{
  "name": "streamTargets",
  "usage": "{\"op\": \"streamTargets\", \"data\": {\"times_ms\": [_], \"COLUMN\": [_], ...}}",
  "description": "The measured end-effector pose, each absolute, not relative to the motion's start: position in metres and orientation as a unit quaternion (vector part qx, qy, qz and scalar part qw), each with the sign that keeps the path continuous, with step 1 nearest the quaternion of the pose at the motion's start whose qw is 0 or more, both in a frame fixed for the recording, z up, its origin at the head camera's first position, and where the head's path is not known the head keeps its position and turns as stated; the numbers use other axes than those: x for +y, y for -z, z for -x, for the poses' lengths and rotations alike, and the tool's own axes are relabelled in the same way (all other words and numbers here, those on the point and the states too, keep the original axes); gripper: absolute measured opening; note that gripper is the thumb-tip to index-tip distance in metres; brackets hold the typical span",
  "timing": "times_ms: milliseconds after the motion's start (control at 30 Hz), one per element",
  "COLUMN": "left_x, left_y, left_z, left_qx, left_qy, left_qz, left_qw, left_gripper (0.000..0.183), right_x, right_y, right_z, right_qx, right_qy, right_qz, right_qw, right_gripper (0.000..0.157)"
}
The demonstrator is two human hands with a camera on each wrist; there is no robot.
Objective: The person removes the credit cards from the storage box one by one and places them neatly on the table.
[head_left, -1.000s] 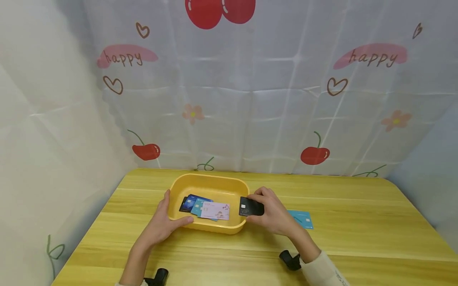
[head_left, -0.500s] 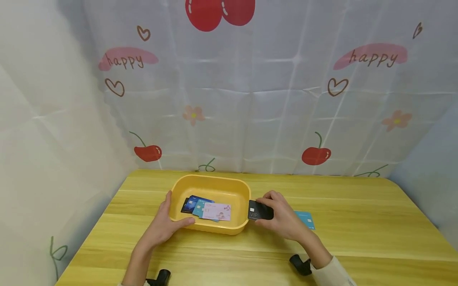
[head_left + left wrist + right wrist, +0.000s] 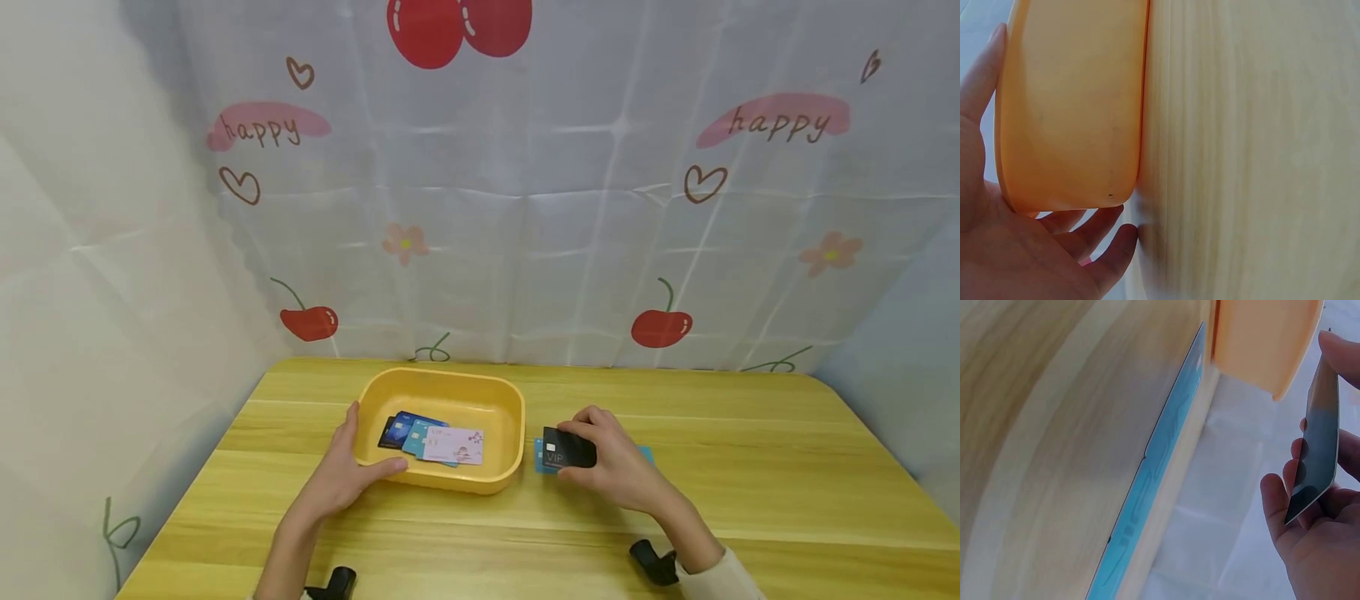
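Note:
In the head view my right hand (image 3: pixel 618 458) pinches a black VIP card (image 3: pixel 566 450) between thumb and fingers, to the right of the yellow plastic bin (image 3: pixel 480 482). Light-blue cards (image 3: pixel 539 458) lie on the table under it, partly hidden by the hand and black card. The right wrist view shows the black card (image 3: pixel 1319 447) raised above the blue cards (image 3: pixel 1147 487). My left hand (image 3: pixel 341 471) grips the bin's left end, thumb over the front rim and fingers along the outside. Inside the bin a pink VIP card (image 3: pixel 454 445) overlaps blue and black cards (image 3: pixel 408 425).
The wooden table (image 3: pixel 750 467) reaches back to a white curtain (image 3: pixel 487 275) printed with cherries and hearts. Black wrist mounts (image 3: pixel 654 563) sit below both hands.
My right hand has moved right with the black card, from over the bin's right rim to above the blue cards. My left hand has stayed on the bin.

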State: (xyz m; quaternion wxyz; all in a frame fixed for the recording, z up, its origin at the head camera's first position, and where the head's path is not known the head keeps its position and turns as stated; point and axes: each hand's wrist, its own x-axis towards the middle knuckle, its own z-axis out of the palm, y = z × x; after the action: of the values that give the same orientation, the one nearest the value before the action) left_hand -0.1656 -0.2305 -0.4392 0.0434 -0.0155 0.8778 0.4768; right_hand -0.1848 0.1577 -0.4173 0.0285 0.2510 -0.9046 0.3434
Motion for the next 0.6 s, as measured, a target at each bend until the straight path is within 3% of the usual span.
{"op": "streamTargets", "data": {"times_ms": [600], "left_x": [-0.232], "left_y": [0.441], "left_z": [0.165], "left_qx": [0.876], "left_qy": [-0.48], "left_qz": [0.014], "left_qw": [0.043], "left_gripper": [0.125], "right_x": [0.181], "right_y": [0.423], "right_z": [0.181], "right_qx": [-0.919], "right_qy": [-0.315], "right_qz": [-0.235], "right_qw": [0.037], "right_gripper": [0.05]}}
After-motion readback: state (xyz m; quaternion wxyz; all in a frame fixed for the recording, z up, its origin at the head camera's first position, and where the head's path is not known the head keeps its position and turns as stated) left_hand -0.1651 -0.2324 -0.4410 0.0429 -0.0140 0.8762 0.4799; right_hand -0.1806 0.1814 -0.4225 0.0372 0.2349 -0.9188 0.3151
